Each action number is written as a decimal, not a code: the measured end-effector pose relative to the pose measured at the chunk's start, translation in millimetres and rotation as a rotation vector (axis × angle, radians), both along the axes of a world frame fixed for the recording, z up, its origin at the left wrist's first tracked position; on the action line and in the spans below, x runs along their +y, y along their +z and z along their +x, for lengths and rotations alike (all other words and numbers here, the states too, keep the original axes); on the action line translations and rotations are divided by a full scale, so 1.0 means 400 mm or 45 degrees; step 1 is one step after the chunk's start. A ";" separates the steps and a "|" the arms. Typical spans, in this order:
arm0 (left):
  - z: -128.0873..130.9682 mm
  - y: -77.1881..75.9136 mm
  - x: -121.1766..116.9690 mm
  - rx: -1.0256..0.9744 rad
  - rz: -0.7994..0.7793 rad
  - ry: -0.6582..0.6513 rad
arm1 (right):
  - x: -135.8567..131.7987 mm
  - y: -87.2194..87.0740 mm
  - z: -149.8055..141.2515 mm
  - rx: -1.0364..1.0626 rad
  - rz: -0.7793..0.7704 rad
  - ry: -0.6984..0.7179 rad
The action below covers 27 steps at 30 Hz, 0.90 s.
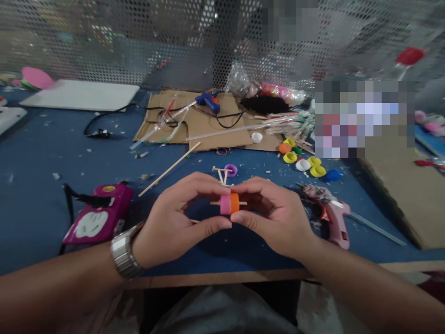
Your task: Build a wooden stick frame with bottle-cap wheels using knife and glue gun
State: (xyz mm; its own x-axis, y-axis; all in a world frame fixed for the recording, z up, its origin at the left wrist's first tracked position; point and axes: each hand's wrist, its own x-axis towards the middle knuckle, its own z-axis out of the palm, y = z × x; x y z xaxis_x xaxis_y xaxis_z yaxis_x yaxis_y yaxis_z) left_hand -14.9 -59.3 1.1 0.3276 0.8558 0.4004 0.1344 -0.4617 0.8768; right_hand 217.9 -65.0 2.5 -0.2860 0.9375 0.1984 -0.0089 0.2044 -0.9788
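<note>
Between both hands, above the table's front, a pink bottle cap and an orange bottle cap are pressed together, with a thin wooden stick poking out on either side. My left hand, with a metal watch at its wrist, pinches the pink cap between thumb and fingers. From the other side, my right hand pinches the orange cap. Just beyond the fingertips are a small frame of pale sticks and a purple ring; the hands partly hide the frame.
A magenta power box lies left, a pink glue gun right. Loose bottle caps sit back right. Behind are cardboard sheets, a blue glue gun with its cord, and a wooden stick. A cardboard box stands far right.
</note>
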 end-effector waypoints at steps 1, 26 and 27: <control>0.001 -0.003 0.002 0.013 0.002 0.006 | 0.002 -0.002 -0.002 0.022 -0.028 0.015; -0.006 -0.023 0.042 -0.149 -0.129 0.274 | 0.141 0.079 0.041 -1.461 0.555 0.168; -0.006 -0.023 0.042 -0.177 -0.145 0.280 | 0.146 0.070 0.033 -1.480 0.547 0.183</control>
